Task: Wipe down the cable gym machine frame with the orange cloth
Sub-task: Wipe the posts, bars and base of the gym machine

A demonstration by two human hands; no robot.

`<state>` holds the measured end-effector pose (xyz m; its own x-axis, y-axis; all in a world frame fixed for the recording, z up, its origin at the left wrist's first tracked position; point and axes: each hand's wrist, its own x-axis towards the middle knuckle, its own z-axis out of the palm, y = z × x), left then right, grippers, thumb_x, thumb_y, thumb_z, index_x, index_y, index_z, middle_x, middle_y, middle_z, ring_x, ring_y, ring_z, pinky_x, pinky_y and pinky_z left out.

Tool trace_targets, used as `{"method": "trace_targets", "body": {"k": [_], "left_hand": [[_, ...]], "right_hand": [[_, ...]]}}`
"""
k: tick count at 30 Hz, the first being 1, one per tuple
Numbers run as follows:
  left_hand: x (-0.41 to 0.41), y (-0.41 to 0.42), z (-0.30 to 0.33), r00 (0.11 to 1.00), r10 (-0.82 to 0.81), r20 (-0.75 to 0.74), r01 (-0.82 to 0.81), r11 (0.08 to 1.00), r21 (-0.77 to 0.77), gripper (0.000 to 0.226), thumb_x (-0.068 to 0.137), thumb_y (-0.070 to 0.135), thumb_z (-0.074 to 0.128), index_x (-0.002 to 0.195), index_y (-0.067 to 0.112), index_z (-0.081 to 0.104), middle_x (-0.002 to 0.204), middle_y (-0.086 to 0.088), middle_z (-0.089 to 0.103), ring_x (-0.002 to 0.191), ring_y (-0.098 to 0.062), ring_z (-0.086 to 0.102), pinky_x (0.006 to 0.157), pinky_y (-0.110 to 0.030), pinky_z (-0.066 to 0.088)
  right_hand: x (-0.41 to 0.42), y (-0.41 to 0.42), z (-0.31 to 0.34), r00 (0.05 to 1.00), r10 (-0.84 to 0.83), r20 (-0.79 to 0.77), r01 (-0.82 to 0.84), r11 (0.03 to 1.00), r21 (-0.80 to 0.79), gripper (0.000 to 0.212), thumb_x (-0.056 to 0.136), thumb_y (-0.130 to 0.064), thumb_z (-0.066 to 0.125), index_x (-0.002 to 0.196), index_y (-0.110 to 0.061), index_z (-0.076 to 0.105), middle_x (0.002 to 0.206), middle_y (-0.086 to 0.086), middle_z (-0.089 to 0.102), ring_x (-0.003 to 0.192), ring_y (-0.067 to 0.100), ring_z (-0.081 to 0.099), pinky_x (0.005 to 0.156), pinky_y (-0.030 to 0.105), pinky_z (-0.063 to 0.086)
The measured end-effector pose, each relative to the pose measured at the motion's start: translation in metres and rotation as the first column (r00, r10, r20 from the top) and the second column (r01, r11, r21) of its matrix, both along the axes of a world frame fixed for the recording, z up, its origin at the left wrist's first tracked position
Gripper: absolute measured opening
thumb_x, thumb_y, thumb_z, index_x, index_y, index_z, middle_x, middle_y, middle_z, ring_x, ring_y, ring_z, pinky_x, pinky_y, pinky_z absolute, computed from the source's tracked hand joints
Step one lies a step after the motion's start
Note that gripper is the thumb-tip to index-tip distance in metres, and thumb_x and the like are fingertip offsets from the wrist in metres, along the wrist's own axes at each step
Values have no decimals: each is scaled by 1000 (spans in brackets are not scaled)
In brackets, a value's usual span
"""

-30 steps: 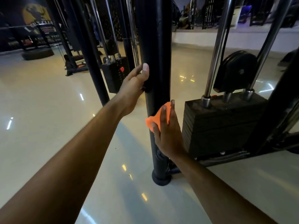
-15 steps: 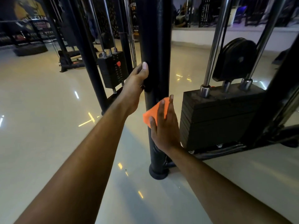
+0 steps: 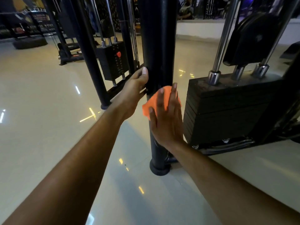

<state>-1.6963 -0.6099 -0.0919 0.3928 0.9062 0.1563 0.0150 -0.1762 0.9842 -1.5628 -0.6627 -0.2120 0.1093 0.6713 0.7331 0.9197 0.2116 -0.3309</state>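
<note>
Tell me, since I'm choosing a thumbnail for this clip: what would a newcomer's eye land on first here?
The orange cloth stands out first, pressed flat against the thick black post at the centre by the right hand with straight fingers. Just left of it, the left hand holds the same post a little higher up. To the right sits the dark weight stack under its chrome guide rods, on a glossy pale floor.

The black upright post (image 3: 156,46) stands in the middle, with open floor (image 3: 40,127) to its left as far as a thinner black post (image 3: 90,62). Just right of the upright, the weight stack (image 3: 227,114) with its chrome guide rods (image 3: 222,39) leaves only a narrow gap.
</note>
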Motion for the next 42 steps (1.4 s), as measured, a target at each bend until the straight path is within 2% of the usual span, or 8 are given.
{"method": "trace_targets", "body": {"k": [9, 14, 19, 25, 29, 35, 37, 42], "left_hand": [[3, 5, -15, 998, 24, 62, -26, 999, 25, 43, 112, 43, 43, 144, 24, 63, 136, -2, 73, 130, -23, 67, 119, -48, 44], [12, 0, -16, 991, 53, 121, -53, 999, -3, 38, 113, 45, 44, 128, 25, 71, 115, 6, 80, 109, -10, 73, 99, -37, 50], [8, 0, -19, 991, 41, 125, -45, 999, 25, 43, 111, 46, 46, 143, 24, 64, 135, 1, 74, 133, -21, 65, 121, -49, 41], [8, 1, -34, 997, 5, 72, -12, 995, 103, 48, 111, 54, 44, 151, 29, 56, 148, 5, 65, 141, -19, 57, 123, -45, 39], [3, 9, -52, 1000, -6, -1, 6, 991, 134, 43, 111, 52, 48, 115, 10, 58, 126, -11, 64, 127, -27, 60, 111, -49, 44], [-1, 1, -88, 1000, -11, -4, 11, 995, 102, 67, 106, 59, 56, 158, 19, 46, 160, -14, 50, 151, -27, 47, 128, -54, 31], [-1, -1, -90, 1000, -27, 0, 27, 995, 98, 77, 101, 66, 60, 162, 23, 41, 165, -14, 44, 154, -29, 42, 129, -54, 30], [-1, 3, -97, 998, -54, -15, 56, 992, 117, 51, 112, 48, 48, 150, 15, 50, 154, -9, 57, 148, -28, 50, 126, -59, 33]], "right_hand": [[19, 1, -37, 992, 37, 119, -43, 998, 42, 75, 115, -47, 45, 174, -17, 9, 180, 17, -9, 166, 42, 9, 127, 62, 27], [12, 4, 12, 996, 53, 77, -62, 992, 109, 74, 117, -48, 39, 175, -22, 0, 180, 13, -19, 167, 41, -4, 126, 62, 35], [13, -8, -22, 996, 83, 45, -86, 994, 63, 76, 116, -45, 43, 174, -21, 0, 180, 9, -19, 168, 36, -2, 127, 61, 31], [6, -4, -21, 994, 103, -35, -100, 993, 69, 75, 116, -46, 40, 174, -24, -2, 179, 6, -23, 168, 36, -3, 126, 62, 35], [5, 9, -17, 994, 101, -45, -93, 985, 147, 74, 116, -46, 41, 175, -22, 2, 180, 8, -18, 168, 34, -4, 125, 61, 35], [16, -7, -127, 989, 146, 14, -145, 988, -44, 81, 113, -45, 52, 172, -28, 0, 181, 11, -15, 166, 42, 10, 118, 64, 44], [17, -2, -116, 989, 145, -3, -145, 989, -19, 78, 114, -48, 48, 172, -26, 0, 180, 11, -16, 166, 41, 9, 121, 64, 41], [2, 12, -82, 988, 104, -111, -93, 991, 95, 78, 115, -48, 46, 173, -20, 1, 181, 10, -14, 168, 35, 6, 129, 56, 29]]}}
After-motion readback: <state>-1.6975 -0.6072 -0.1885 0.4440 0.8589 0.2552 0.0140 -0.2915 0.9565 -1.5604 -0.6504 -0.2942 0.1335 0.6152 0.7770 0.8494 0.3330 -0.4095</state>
